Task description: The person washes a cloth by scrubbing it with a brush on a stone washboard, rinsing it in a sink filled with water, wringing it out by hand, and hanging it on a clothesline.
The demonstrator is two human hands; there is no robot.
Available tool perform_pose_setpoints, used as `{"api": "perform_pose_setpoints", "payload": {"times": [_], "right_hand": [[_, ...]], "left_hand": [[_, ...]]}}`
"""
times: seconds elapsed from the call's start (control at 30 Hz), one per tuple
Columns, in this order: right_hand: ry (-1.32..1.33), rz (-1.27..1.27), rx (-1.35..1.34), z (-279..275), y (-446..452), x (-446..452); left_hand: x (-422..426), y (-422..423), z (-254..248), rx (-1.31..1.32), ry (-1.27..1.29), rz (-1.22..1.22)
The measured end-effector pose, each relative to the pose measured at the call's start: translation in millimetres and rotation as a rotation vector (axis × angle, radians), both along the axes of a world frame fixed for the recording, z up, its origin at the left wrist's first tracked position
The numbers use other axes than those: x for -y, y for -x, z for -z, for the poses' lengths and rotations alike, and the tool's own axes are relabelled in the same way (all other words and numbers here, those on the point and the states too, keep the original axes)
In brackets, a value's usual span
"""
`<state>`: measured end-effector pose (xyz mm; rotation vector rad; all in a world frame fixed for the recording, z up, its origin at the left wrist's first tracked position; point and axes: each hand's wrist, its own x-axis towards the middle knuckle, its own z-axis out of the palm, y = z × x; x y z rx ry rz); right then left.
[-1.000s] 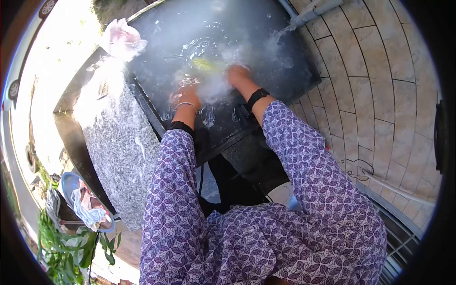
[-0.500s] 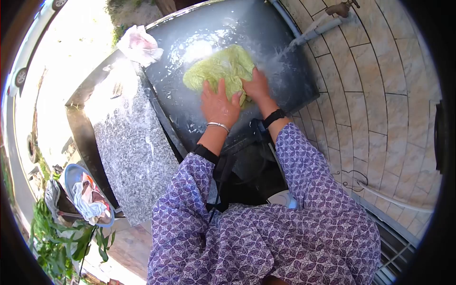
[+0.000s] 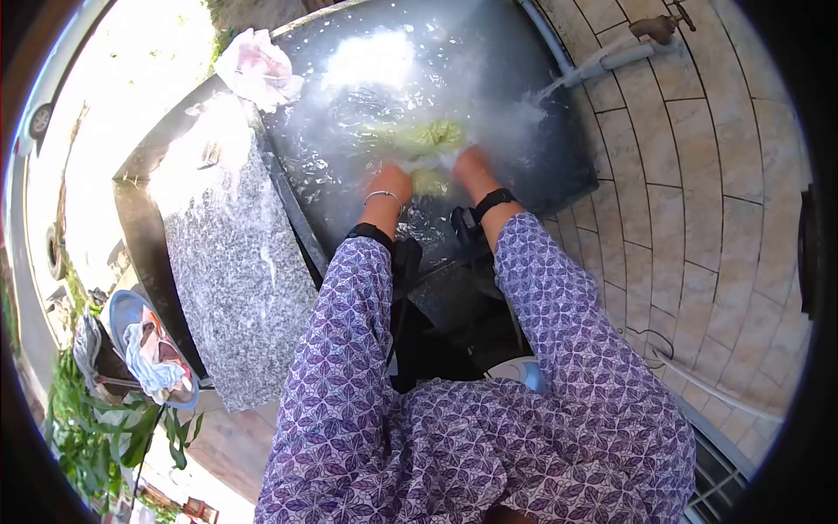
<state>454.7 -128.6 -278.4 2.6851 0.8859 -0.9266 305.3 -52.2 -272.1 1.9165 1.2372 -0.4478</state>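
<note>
Cloudy water fills a dark tank (image 3: 489,70), and a yellow-green cloth (image 3: 434,135) lies mostly sunk in it, one crumpled part above the surface. My left hand (image 3: 393,182) is under the water at the cloth's near left side, only its back and wrist showing. On the right, my right hand (image 3: 472,164) also dips in beside the cloth, wrist above the surface. The fingers of both hands are hidden by the murky water, so their grip cannot be seen. A pale pink-and-white cloth (image 3: 259,70) hangs over the tank's left corner.
Water runs from a pipe (image 3: 627,58) below a tap (image 3: 656,29) at the upper right. A wet speckled stone slab (image 3: 236,288) adjoins the tank's left side. A blue basin (image 3: 127,307) of clothes stands farther left, near green plants (image 3: 78,428). A tiled wall (image 3: 690,201) rises on the right.
Both hands have gone from lying on top of the yellow-green cloth down into the water. Most of the cloth has sunk with them.
</note>
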Motion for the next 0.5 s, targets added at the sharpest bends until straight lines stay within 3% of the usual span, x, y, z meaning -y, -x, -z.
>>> {"api": "perform_pose_setpoints", "payload": {"times": [0.13,0.2,0.23,0.27,0.33,0.37,0.43,0.5], "right_hand": [[-0.232,0.174,0.022,2.5,-29.1,8.7],[-0.538,0.593,-0.318,-10.2,-33.9,13.0],[-0.829,1.007,-0.674,-24.0,-32.1,12.3],[-0.836,1.003,-0.674,-37.6,-29.5,12.4],[-1.092,0.897,-0.773,-97.8,-10.2,7.9],[-1.103,0.895,-0.772,-120.2,0.8,5.3],[-1.147,0.430,-0.660,-157.0,30.0,1.0],[-1.132,0.158,-0.610,-190.3,60.4,3.4]], "left_hand": [[-28.2,25.2,33.7,-0.027,-0.099,0.231],[-40.0,36.2,47.5,-0.012,-0.084,-0.010],[-45.9,40.8,58.2,-0.009,-0.091,-0.012],[-51.4,43.6,68.5,-0.033,-0.094,-0.015],[-49.2,40.4,61.5,-0.053,-0.103,-0.015],[-36.3,33.6,38.3,0.169,-0.061,-0.251],[-7.8,16.3,-59.0,0.438,0.211,-0.695],[-1.9,6.9,-107.2,0.484,0.439,-0.902]]}}
